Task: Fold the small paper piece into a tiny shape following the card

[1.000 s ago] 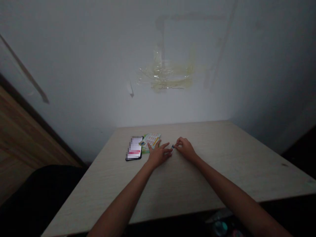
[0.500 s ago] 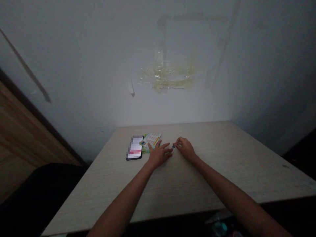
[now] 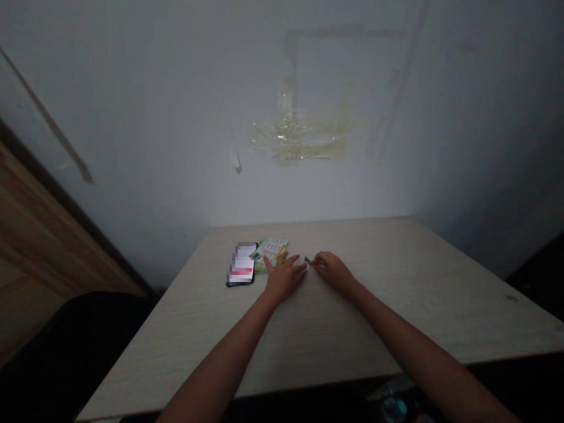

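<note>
My left hand (image 3: 282, 278) rests on the table with its fingers spread, its fingertips at the left edge of a small white and blue paper piece (image 3: 306, 260). From the other side, my right hand (image 3: 331, 268) pinches that piece between thumb and fingertips, so part of it is covered. The piece is too small to tell more. Just left of my left hand lies a printed paper leaflet (image 3: 273, 249), coloured green, white and yellow; the hand partly hides it. Beside the leaflet is a phone (image 3: 241, 264) with its screen lit.
The pale wooden table (image 3: 405, 282) reaches back to a grey wall (image 3: 176, 117) with old tape (image 3: 304, 138) stuck on it. A dark shape (image 3: 79, 346) stands at the left. Below the front edge, a teal object (image 3: 399, 405) is partly visible.
My right hand has shifted slightly down and right, its fingers now lower on the paper piece. The piece's angle has changed. My left hand has hardly moved.
</note>
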Available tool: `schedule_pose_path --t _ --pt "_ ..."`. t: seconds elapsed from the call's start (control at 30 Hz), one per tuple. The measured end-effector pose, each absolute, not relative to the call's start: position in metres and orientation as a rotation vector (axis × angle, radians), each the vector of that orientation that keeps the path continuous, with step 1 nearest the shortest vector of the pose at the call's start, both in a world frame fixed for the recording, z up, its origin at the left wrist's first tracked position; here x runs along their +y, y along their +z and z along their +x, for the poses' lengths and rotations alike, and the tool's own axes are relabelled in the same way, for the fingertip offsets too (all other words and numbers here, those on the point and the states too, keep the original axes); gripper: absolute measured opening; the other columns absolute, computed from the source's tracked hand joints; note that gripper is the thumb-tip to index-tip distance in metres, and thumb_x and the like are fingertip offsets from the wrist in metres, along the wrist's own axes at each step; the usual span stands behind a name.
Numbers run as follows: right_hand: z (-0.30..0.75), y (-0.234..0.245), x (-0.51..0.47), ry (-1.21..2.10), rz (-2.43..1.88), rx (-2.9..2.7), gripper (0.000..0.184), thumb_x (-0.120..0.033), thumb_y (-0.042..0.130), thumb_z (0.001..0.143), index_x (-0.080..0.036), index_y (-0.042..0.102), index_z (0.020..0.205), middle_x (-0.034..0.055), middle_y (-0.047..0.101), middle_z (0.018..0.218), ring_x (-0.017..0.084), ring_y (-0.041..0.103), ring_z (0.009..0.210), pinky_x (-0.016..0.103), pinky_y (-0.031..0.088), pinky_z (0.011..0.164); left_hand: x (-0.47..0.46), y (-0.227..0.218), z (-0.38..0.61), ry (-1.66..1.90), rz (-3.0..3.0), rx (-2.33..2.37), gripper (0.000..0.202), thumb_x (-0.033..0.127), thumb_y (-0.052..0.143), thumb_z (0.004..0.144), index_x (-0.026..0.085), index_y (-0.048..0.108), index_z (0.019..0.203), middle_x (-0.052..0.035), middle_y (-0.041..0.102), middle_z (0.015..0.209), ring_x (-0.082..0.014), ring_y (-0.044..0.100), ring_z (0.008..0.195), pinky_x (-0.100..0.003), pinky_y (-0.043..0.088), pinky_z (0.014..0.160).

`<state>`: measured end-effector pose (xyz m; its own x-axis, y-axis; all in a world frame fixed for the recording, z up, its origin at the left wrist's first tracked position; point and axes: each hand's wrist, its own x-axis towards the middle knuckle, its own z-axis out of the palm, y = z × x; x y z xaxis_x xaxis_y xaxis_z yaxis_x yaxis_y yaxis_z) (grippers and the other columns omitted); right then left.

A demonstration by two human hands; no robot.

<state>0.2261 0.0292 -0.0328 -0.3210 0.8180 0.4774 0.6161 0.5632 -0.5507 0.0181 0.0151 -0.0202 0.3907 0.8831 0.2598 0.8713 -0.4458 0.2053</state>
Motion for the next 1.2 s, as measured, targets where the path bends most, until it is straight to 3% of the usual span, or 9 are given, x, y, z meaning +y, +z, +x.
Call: schedule_pose_path --t 0.23,0.5,0.63,1.2 --pt "0.227 -0.027 0.03 0.382 -1.17 -2.052 0.01 -0.014 0.059 0.081 -0.021 0.062 0.088 0.0044 0.068 0.094 0.019 0.059 0.095 0.033 0.044 0.087 0.017 -0.017 0.014 0.484 2.563 1.589 0.031 0.057 0.05 0.089 0.051 0.06 0.118 0.0075 0.047 0.146 -0.0366 0.022 0.141 -0.08 -0.008 0.099" --pt "0.228 -0.033 0.036 0.783 -1.132 -1.791 0.014 -0.028 0.063 0.079 -0.023 0.055 0.089 0.0012 0.073 0.087 0.019 0.069 0.087 0.035 0.049 0.085 0.015 -0.012 0.019 0.516 2.509 1.651 0.036 0.061 0.059 0.081 0.05 0.062 0.115 0.0077 0.045 0.146 -0.038 0.022 0.14 -0.08 -0.008 0.1" --pt "0.224 -0.039 0.044 0.803 -1.146 -1.725 0.022 -0.032 0.069 0.073 -0.021 0.056 0.088 0.0006 0.072 0.079 0.019 0.069 0.08 0.033 0.05 0.08 0.015 -0.012 0.019 0.505 2.477 1.702 0.038 0.065 0.057 0.079 0.052 0.063 0.114 0.0075 0.044 0.148 -0.039 0.021 0.14 -0.078 -0.01 0.101" --pt "0.222 -0.037 0.042 0.663 -1.221 -1.818 0.015 -0.026 0.07 0.071 -0.02 0.058 0.079 0.0019 0.067 0.084 0.017 0.065 0.082 0.032 0.049 0.08 0.011 -0.01 0.021 0.493 2.466 1.786 0.04 0.071 0.051 0.079 0.056 0.062 0.114 0.0044 0.048 0.145 -0.0391 0.021 0.142 -0.076 -0.012 0.101"
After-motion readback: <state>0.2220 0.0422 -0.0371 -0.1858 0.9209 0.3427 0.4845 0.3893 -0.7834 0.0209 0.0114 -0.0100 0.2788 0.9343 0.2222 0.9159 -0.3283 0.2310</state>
